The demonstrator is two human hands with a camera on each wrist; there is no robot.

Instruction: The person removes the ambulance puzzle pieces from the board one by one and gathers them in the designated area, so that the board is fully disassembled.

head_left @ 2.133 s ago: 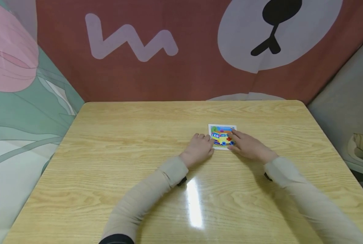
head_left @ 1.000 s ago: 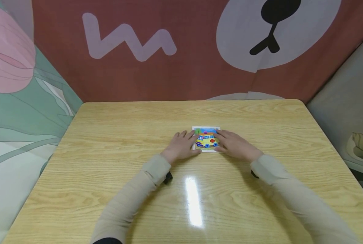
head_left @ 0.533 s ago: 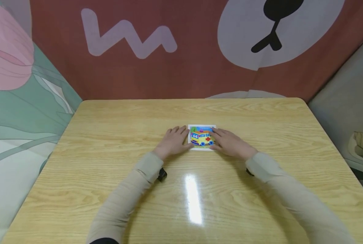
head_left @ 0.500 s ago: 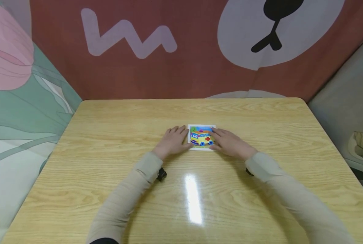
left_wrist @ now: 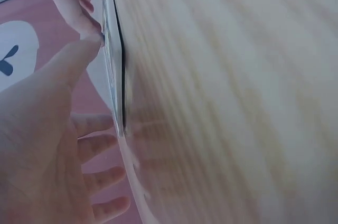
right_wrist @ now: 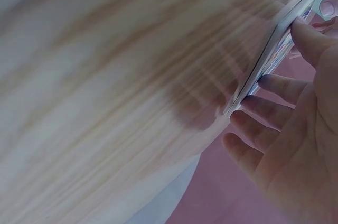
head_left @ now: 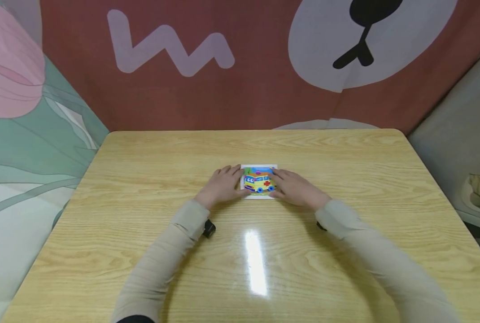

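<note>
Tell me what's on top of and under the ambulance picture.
On top: the left hand and right hand overlap opposite sides of the ambulance picture. Wooden table shows around it; whatever is directly beneath is covered.

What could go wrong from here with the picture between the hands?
The picture lies on a smooth, shiny table, so uneven pressure from the left hand and right hand might slide or twist it. The right hand also overlaps the picture's edge, so lifting that hand carelessly could drag it askew.
</note>
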